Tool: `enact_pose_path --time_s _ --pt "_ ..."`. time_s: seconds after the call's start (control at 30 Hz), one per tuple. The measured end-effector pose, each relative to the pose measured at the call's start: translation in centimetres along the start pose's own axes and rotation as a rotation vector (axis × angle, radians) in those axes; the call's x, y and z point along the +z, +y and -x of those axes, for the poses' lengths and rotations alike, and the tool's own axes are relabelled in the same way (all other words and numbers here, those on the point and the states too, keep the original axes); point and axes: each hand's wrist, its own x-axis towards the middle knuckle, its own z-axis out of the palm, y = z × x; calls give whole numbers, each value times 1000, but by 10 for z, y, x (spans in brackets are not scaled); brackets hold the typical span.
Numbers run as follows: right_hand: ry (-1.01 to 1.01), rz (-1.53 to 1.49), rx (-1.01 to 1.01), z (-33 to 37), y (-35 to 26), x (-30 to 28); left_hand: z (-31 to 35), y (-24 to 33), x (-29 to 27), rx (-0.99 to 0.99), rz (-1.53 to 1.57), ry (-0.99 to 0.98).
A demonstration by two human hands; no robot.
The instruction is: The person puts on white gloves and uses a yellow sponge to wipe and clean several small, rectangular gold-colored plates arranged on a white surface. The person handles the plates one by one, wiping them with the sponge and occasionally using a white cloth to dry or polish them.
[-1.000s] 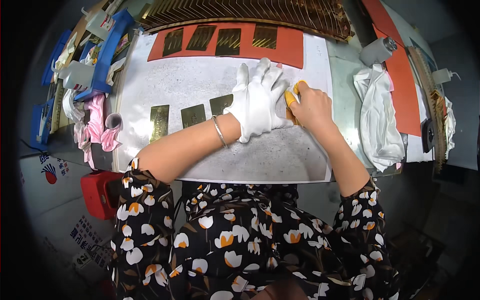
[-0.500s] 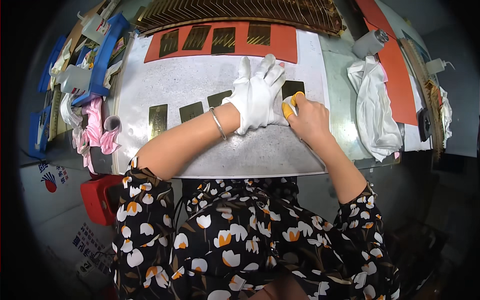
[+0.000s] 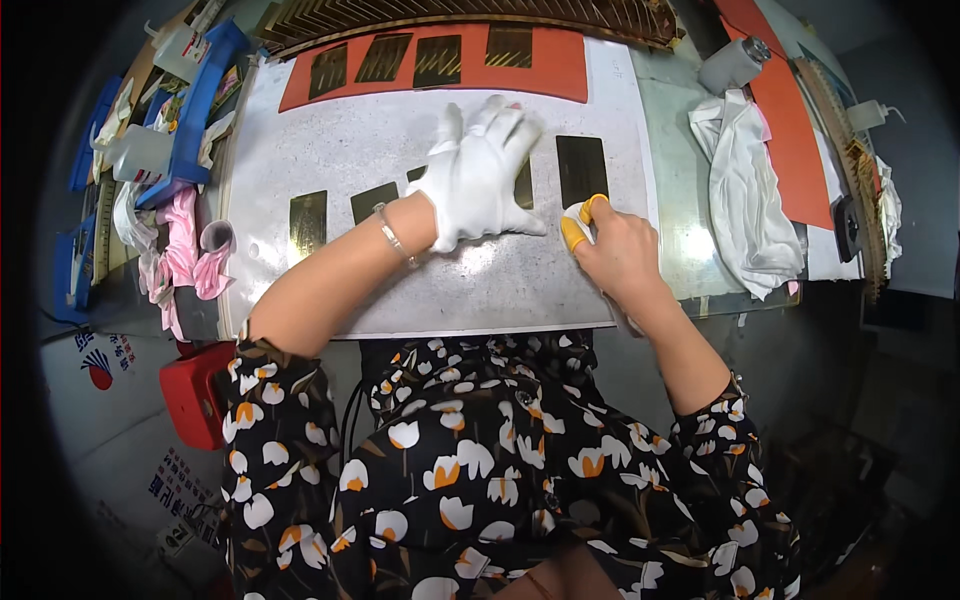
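My left hand (image 3: 480, 180), in a white glove, lies with fingers spread over the grey sheet (image 3: 400, 305). It partly covers a dark metal plate (image 3: 524, 186) and the edge of another. My right hand (image 3: 622, 245) has yellow finger cots on and pinches a folded white cloth (image 3: 578, 212). The cloth is at the near end of a dark rectangular plate (image 3: 582, 165); whether they touch I cannot tell. Left of my gloved hand lie two more thin plates, one upright in view (image 3: 308, 222) and one tilted (image 3: 376, 204).
Several patterned plates lie on an orange mat (image 3: 470, 83) before a slotted rack (image 3: 460, 22). To the right are a crumpled white cloth (image 3: 745, 200) and a grey-white bottle (image 3: 735, 64). A blue rack (image 3: 200, 110), a squeeze bottle (image 3: 142, 155) and pink cloths (image 3: 180, 240) stand left.
My gloved left hand has shifted left, away from my right hand, uncovering more of the sheet and a plate beside its fingers. My right hand keeps its pinch on the cloth.
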Motion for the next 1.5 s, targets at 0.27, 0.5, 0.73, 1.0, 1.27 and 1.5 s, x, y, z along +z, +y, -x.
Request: enact_pose_path --time_s 0.27,0.5,0.73,1.0,1.27,1.5 --pt "-164 -1 -52 5 -5 -15 40 -19 -10 -101 -86 105" --pt "-28 -28 -135 -80 -46 -6 37 -23 -9 -108 -99 153" --pt "-31 9 -131 -112 -55 25 34 -26 -9 -186 -119 30" --pt "-99 31 -98 -90 -61 24 31 -31 -5 -113 -90 48" --pt "-79 -15 -134 -58 -60 27 25 -33 -13 -9 -193 -64" --pt "-100 -46 -114 -28 -64 26 32 -43 -15 22 -90 -94"
